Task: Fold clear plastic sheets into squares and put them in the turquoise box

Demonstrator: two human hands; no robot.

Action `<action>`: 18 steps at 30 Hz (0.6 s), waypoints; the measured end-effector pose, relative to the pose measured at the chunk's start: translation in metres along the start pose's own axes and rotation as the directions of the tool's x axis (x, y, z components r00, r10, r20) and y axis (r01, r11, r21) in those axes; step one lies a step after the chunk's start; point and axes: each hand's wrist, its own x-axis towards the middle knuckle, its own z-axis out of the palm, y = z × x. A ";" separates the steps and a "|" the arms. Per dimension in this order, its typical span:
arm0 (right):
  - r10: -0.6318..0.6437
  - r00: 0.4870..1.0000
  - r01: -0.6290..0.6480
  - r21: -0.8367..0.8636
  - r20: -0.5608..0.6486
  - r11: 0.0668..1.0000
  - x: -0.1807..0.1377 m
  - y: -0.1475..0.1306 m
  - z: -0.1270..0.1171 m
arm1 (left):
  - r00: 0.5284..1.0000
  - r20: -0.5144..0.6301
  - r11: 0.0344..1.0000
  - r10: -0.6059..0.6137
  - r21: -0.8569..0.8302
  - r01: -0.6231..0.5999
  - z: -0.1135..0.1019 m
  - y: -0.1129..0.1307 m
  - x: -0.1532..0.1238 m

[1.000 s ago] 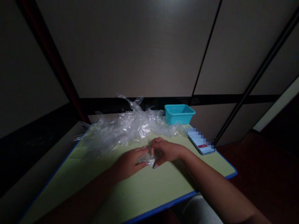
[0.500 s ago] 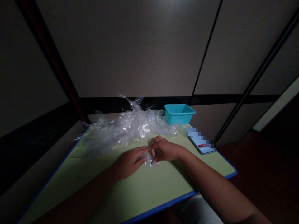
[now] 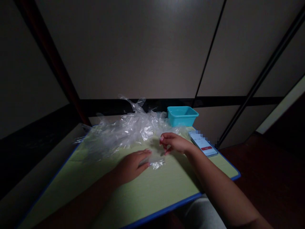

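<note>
A small piece of clear plastic film, perhaps a bag (image 3: 157,159), lies flat on the pale green table (image 3: 143,197) between my hands. My left hand (image 3: 131,165) rests at its left edge, fingers stretched forward and thumb apart, fingertips touching the film. At the film's upper right is my right hand (image 3: 175,143), slightly raised, fingers bent and thumb apart from them; I see nothing held there. Just beyond both hands spreads a large loose heap of crumpled clear plastic bags (image 3: 128,128).
A turquoise plastic basket (image 3: 182,119) stands at the back right. A phone (image 3: 203,144) with a lit screen lies near the right edge. The table has a blue rim (image 3: 166,210). Behind it rise tall cabinet panels (image 3: 138,51).
My right hand has moved right and slightly up, away from my left hand, uncovering more of the small plastic piece. My left hand has stayed in place.
</note>
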 end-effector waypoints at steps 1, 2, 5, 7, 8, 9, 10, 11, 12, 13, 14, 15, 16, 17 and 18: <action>0.039 0.999 -0.038 0.071 -0.005 0.997 0.002 0.001 0.001 | 1.000 0.000 1.000 0.006 0.007 -0.006 0.001 -0.001 0.000; 0.072 0.997 -0.071 0.118 -0.008 0.990 0.004 0.002 0.001 | 1.000 0.000 1.000 0.012 0.014 -0.012 0.001 -0.001 0.000; 0.160 0.986 -0.152 0.157 -0.037 0.976 0.009 0.004 0.003 | 1.000 0.000 0.999 0.023 0.031 -0.023 0.002 -0.003 -0.001; 0.201 0.978 -0.191 0.150 -0.059 0.970 0.010 0.006 0.003 | 1.000 -0.003 0.999 0.027 0.034 -0.027 0.002 -0.003 -0.001; 0.212 0.975 -0.201 0.153 -0.062 0.968 0.011 0.007 0.003 | 1.000 -0.005 0.999 0.029 0.033 -0.029 0.002 -0.004 -0.001; 0.216 0.975 -0.204 0.161 -0.059 0.966 0.011 0.007 0.003 | 1.000 -0.006 0.999 0.031 0.032 -0.030 0.002 -0.004 -0.001; 0.214 0.975 -0.203 0.174 -0.050 0.964 0.011 0.008 0.003 | 0.999 -0.009 0.999 0.031 0.030 -0.031 0.002 -0.004 -0.001; 0.211 0.977 -0.201 0.187 -0.037 0.962 0.011 0.009 0.003 | 0.999 -0.010 0.999 0.032 0.027 -0.031 0.002 -0.004 -0.001; 0.208 0.978 -0.200 0.197 -0.021 0.960 0.012 0.009 0.004 | 0.999 -0.011 0.999 0.032 0.024 -0.031 0.002 -0.004 -0.001; 0.205 0.979 -0.200 0.206 -0.004 0.958 0.012 0.010 0.005 | 0.999 -0.012 0.999 0.033 0.021 -0.032 0.002 -0.004 -0.001; 0.200 0.980 -0.198 0.213 0.010 0.957 0.012 0.010 0.006 | 0.999 -0.012 0.999 0.035 0.018 -0.035 0.002 -0.004 0.000; 0.192 0.981 -0.192 0.220 0.022 0.957 0.012 0.011 0.007 | 0.999 -0.012 0.999 0.037 0.016 -0.037 0.002 -0.004 0.000; 0.183 0.983 -0.185 0.224 0.032 0.957 0.012 0.011 0.008 | 0.999 -0.012 0.999 0.039 0.015 -0.038 0.002 -0.004 0.000; 0.174 0.984 -0.178 0.226 0.040 0.958 0.012 0.011 0.008 | 0.999 -0.011 0.999 0.039 0.015 -0.039 0.002 -0.004 -0.001; 0.165 0.985 -0.171 0.225 0.046 0.959 0.012 0.011 0.009 | 0.999 -0.012 0.999 0.040 0.016 -0.039 0.002 -0.004 -0.001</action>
